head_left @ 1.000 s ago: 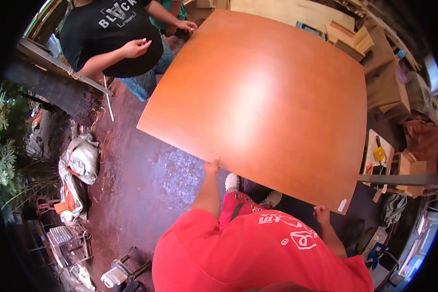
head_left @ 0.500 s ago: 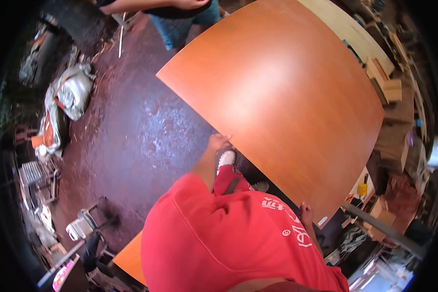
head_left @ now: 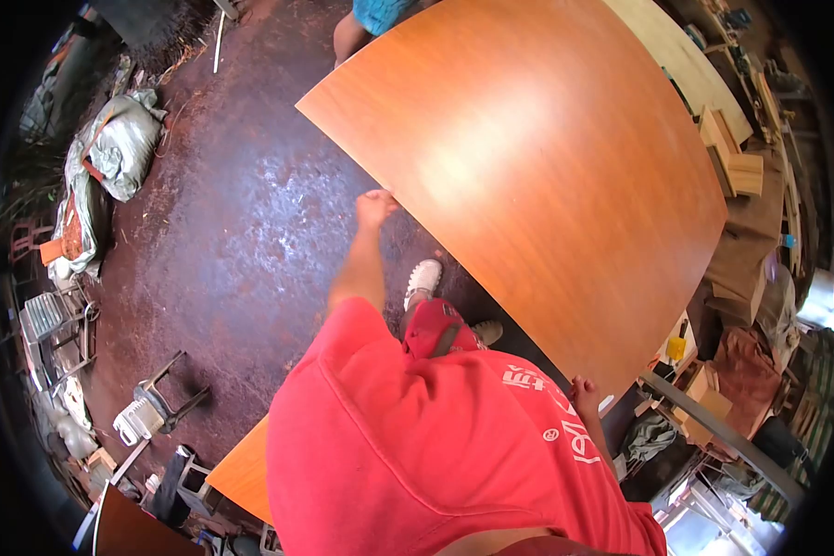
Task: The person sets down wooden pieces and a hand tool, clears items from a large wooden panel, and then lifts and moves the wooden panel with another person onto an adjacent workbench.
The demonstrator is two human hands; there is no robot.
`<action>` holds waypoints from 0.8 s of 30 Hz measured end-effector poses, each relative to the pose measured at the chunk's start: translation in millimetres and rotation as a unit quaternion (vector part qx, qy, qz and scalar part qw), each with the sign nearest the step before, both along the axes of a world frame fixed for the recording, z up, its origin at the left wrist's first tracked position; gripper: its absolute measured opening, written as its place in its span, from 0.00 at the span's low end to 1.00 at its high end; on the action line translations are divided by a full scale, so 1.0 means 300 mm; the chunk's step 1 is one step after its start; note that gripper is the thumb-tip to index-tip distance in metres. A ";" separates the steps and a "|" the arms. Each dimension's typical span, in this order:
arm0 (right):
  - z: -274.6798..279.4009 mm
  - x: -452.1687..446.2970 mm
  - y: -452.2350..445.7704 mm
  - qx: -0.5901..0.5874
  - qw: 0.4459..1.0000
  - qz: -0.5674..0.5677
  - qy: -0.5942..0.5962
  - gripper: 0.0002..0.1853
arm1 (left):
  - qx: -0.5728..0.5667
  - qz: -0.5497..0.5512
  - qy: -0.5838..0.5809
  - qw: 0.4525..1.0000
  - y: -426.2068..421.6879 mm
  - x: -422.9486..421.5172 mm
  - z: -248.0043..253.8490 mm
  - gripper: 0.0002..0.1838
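Note:
A large orange-brown wooden board (head_left: 547, 195) with a glossy face spreads in front of me. At its near edge, toward the left corner, my left hand (head_left: 377, 206) is closed on the rim. Farther right along the same edge, my right hand (head_left: 584, 394) has its fingers curled at the board's rim; part of its grip is hidden. A small white piece (head_left: 606, 403) shows beside that hand. My shoe (head_left: 423, 281) stands on the floor below the edge.
Another person's blue shorts (head_left: 380, 14) show at the far left corner. Beyond the board lie a pale sheet (head_left: 681, 65) and wood blocks (head_left: 732, 157). A small stool (head_left: 162, 403), silvery sacks (head_left: 120, 148) and a second orange board (head_left: 243, 471) are on the left.
My left hand has slid along the edge toward the far left corner, and my arm reaches out straighter. The other person has moved mostly out of view at the top.

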State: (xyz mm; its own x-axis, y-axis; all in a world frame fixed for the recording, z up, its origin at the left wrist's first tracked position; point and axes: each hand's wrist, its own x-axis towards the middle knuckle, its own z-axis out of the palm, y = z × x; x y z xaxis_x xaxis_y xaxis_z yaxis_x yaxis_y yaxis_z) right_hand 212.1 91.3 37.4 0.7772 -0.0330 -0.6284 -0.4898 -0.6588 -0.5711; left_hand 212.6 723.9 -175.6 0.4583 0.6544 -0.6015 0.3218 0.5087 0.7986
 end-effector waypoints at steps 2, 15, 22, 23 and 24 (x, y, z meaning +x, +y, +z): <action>-0.012 -0.012 -0.019 -0.001 1.000 -0.007 0.001 0.15 | -0.006 0.067 -0.007 0.998 0.043 -0.002 -0.011 0.16; -0.007 -0.070 -0.044 0.008 0.994 -0.093 -0.061 0.09 | -0.134 0.053 -0.102 0.984 -0.259 0.021 0.051 0.14; -0.075 -0.094 -0.165 0.001 0.988 -0.137 -0.076 0.12 | -0.176 0.000 -0.085 0.981 -0.480 -0.004 0.047 0.18; -0.091 -0.093 -0.199 0.016 0.988 -0.125 -0.084 0.12 | -0.182 0.008 -0.081 0.980 -0.518 -0.007 0.060 0.16; -0.104 -0.087 -0.231 0.032 0.989 -0.113 -0.091 0.13 | -0.187 0.018 -0.077 0.979 -0.551 -0.008 0.073 0.14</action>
